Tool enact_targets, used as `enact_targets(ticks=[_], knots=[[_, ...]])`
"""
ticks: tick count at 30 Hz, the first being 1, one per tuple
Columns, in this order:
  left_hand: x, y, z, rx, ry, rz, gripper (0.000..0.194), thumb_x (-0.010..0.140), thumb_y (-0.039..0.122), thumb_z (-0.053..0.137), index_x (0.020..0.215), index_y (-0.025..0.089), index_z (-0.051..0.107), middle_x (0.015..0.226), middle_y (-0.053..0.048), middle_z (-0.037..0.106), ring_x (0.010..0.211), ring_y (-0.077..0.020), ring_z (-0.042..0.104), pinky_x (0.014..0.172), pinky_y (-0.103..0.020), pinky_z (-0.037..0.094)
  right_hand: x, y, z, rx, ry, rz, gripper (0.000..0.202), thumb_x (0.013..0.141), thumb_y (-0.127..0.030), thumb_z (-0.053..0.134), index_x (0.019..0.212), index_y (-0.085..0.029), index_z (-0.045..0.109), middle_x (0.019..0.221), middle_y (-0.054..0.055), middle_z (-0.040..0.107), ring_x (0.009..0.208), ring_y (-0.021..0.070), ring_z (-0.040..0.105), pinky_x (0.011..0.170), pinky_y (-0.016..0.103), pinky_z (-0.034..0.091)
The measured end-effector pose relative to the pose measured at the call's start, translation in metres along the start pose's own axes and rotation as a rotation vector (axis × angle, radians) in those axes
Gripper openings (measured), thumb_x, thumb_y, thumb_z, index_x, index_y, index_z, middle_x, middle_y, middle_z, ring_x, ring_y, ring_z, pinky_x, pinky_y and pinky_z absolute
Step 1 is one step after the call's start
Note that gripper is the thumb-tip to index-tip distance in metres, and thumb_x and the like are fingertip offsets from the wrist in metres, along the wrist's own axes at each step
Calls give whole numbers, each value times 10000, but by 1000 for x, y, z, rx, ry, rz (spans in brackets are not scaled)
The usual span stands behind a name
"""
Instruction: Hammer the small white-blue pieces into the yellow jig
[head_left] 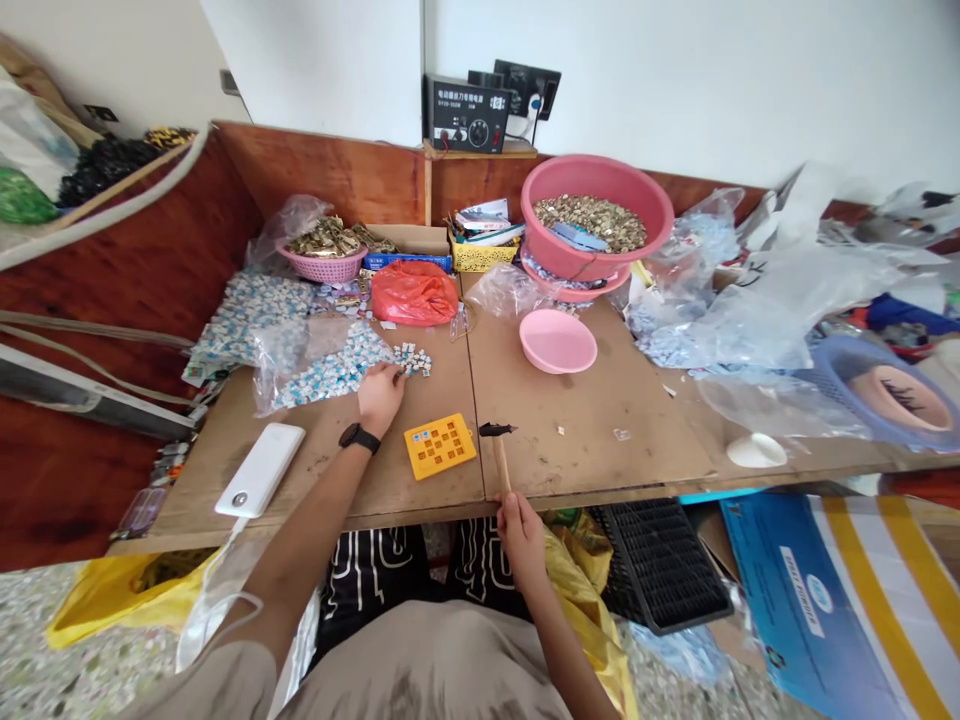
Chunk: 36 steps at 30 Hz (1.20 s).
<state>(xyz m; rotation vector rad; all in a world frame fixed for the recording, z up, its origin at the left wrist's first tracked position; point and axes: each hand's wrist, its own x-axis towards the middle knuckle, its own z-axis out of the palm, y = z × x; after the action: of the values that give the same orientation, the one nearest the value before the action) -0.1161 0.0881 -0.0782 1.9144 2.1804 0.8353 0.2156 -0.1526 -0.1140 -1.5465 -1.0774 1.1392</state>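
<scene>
So I'm working at a brown cardboard-covered tabletop (600,425) and it's getting crowded. A big round pink plastic basin (660,212) full of brass-coloured bits is towering at the back, with a small shallow pink plastic bowl (559,342) sitting in front of it. A knotted red plastic bag (415,293) is slumping behind my loose parts, next to a pink mesh basket (328,268) that's holding more brassy bits. Crumpled clear plastic bags (772,315) are hogging the right side, and a white rectangular power bank (261,470) is lying left of my forearm, trailing its cable over the near edge.

My left hand (380,395) is dipping into a spread of tiny blue-and-white pieces (341,362), fingers bunching up; can't tell whether they're pinching one. My right hand (520,532) is gripping the pale wooden handle of a small black-headed hammer (501,462).

Between them, a flat yellow rectangular plate (441,446) is lying slightly askew. It's showing rows of brownish square slots, with a couple at the far left corner showing blue and white.
</scene>
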Motion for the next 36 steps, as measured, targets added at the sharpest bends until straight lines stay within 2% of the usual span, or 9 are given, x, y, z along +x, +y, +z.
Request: enact_targets(ticks=[5, 8, 11, 14, 17, 20, 26, 32, 36], knots=[[9, 6, -3, -24, 17, -24, 238, 1004, 214, 606, 1074, 219, 833, 1203, -166, 846, 1179, -349, 764, 1144, -474, 562, 2, -2, -5, 25, -59, 58, 786, 1015, -975, 526, 915, -218, 714, 678, -2, 569, 575, 154, 479, 475, 249, 366], [4, 13, -11, -87, 33, -28, 215, 950, 208, 635, 1045, 221, 828, 1190, -145, 862, 1151, -334, 787, 1113, -454, 594, 4, 0, -6, 74, -63, 80, 781, 1005, -969, 562, 925, -209, 722, 699, 3, 573, 595, 154, 489, 484, 244, 365], [-18, 23, -21, -223, 7, 2, 189, 929, 215, 646, 979, 237, 826, 1158, -94, 885, 1108, -293, 809, 1089, -416, 624, 4, 1, -5, 112, -54, 97, 791, 985, -977, 587, 935, -201, 729, 683, -9, 552, 587, 143, 467, 493, 236, 361], [-51, 38, -28, -297, -89, 74, 203, 958, 266, 652, 993, 252, 851, 1137, -62, 895, 1072, -283, 819, 1061, -417, 645, 2, -1, -6, 134, -56, 122, 791, 983, -976, 595, 958, -198, 735, 682, -17, 554, 553, 125, 430, 469, 226, 317], [-82, 51, -31, -272, -201, 179, 207, 983, 297, 664, 1038, 270, 862, 1149, -61, 893, 1102, -297, 809, 1076, -450, 640, 1, -7, -8, 152, -58, 133, 790, 964, -982, 619, 971, -200, 734, 687, -23, 556, 535, 114, 402, 443, 218, 277], [-100, 60, -28, -189, -273, 253, 192, 986, 274, 662, 1036, 264, 847, 1130, -89, 880, 1120, -325, 783, 1078, -500, 626, 1, -12, -9, 144, -71, 136, 805, 944, -998, 621, 959, -201, 726, 674, -30, 536, 540, 117, 403, 437, 217, 275], [-110, 59, -24, -166, -285, 265, 247, 1058, 285, 601, 1104, 269, 843, 1218, -125, 863, 1186, -353, 747, 1127, -560, 591, 2, -8, -11, 92, -97, 104, 781, 997, -967, 572, 971, -201, 723, 690, -28, 546, 561, 126, 427, 457, 224, 305], [-115, 58, -26, -269, -281, 187, 173, 1018, 261, 679, 1011, 294, 849, 1077, -68, 875, 1084, -317, 755, 1035, -504, 617, 3, -1, -10, 68, -87, 86, 767, 1015, -950, 553, 960, -204, 726, 686, -22, 556, 569, 134, 442, 478, 231, 312], [-120, 59, -21, -281, -255, 122, 127, 968, 243, 743, 936, 295, 854, 1006, -56, 861, 1040, -303, 757, 1003, -479, 615, 3, -3, -12, 0, -99, 42, 758, 1043, -931, 523, 965, -207, 733, 684, -12, 582, 581, 151, 478, 500, 249, 351]])
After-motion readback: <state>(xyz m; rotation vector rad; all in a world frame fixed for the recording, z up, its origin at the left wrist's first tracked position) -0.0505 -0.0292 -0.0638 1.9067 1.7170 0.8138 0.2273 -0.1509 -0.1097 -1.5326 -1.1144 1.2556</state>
